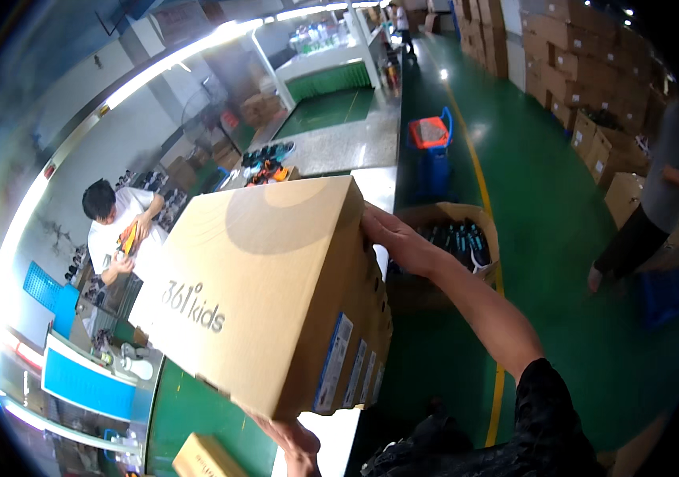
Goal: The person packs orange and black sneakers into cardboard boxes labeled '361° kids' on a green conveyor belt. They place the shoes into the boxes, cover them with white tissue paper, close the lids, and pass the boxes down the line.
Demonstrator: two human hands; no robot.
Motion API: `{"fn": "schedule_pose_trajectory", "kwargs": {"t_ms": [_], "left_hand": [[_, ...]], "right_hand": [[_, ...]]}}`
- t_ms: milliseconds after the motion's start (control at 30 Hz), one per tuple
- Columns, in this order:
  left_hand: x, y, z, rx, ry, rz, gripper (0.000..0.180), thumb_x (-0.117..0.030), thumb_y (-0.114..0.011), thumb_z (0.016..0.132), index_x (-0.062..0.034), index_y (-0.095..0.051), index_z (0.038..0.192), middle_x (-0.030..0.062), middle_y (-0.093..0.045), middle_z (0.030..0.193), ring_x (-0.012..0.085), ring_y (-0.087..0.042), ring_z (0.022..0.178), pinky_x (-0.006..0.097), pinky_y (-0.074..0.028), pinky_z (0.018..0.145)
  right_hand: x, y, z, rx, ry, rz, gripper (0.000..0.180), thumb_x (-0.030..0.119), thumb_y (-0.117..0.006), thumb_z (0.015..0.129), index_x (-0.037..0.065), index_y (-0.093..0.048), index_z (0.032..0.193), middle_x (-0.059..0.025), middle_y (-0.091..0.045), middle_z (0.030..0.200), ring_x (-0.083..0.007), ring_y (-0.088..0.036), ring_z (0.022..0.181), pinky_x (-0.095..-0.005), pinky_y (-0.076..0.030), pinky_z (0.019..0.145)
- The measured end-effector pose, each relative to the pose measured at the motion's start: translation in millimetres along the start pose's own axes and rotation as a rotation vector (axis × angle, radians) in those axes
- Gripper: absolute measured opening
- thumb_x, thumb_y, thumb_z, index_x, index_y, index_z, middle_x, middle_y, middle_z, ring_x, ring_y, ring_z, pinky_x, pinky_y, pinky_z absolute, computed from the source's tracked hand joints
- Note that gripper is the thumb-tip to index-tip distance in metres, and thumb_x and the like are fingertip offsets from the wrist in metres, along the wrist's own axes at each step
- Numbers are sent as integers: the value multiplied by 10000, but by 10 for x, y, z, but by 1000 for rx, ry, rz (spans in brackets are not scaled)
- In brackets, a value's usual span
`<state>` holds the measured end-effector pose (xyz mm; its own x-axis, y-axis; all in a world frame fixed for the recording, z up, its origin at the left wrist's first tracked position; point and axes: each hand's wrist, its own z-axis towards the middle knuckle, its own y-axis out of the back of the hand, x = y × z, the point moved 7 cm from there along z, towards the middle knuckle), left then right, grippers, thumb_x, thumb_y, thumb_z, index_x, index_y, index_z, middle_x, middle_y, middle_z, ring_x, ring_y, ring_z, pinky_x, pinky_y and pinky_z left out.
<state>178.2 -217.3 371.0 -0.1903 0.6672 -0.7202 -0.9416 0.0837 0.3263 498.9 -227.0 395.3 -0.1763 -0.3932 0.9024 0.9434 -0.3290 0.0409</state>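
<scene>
While the boxes hang stacked and tilted over the near bench, the right hand grips their far right edge and the left hand holds up the near lower edge, its fingertips hidden. I'd judge them stacked and lifted already, but not yet set down; one loose box lies near, on the bench. To the right stands a carton of shoes; left, a co-worker handles an orange shoe, and brown cartons pile up far right.
</scene>
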Motion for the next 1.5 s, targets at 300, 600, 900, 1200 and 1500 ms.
{"fn": "schedule_pose_trajectory", "kwargs": {"t_ms": [300, 600, 900, 1200, 1500], "left_hand": [[-177, -378, -219, -237, 56, -229, 507, -215, -601, 873, 71, -452, 1264, 259, -478, 1208, 352, -479, 1114, 446, -398, 940], [-424, -334, -463, -327, -260, -116, 764, -248, -710, 796, 55, -335, 1389, 340, -320, 1408, 450, -351, 1314, 474, -300, 1077], [1907, 1164, -1115, -141, 402, 574, 734, -249, -724, 782, 3, -373, 1376, 250, -291, 1471, 400, -308, 1346, 496, -254, 1094], [3875, 1341, -1426, 218, 656, 1031, 982, -328, -771, 681, -70, -270, 1485, 227, -147, 1560, 382, -89, 1458, 558, -64, 1164], [3658, 1961, -1516, 13, 669, 181, 604, -108, -627, 780, 60, -447, 1332, 233, -343, 1462, 351, -282, 1393, 476, -180, 1153]], "right_hand": [[-62, -70, 95, -71, 252, -283, 358, 290, -398, 1024, 13, -455, 1242, -127, -588, 1049, -146, -526, 980, -305, -414, 906], [-727, 246, -519, -441, 95, -157, 417, 264, -505, 951, 16, -473, 1285, -151, -550, 1199, -206, -527, 1080, -372, -418, 948], [-1868, -755, -2900, -566, -916, 234, 353, 229, -612, 900, 10, -547, 1168, -106, -580, 1138, -206, -569, 977, -347, -471, 878], [-1901, -3296, -2630, 505, -777, -306, 261, 166, -501, 988, 0, -553, 1183, -94, -630, 1021, -163, -604, 889, -292, -492, 789], [-3183, -4885, -1542, 53, -1267, 152, 659, 516, -515, 949, 31, -395, 1379, -142, -508, 1325, -240, -526, 1166, -408, -418, 1018]]}}
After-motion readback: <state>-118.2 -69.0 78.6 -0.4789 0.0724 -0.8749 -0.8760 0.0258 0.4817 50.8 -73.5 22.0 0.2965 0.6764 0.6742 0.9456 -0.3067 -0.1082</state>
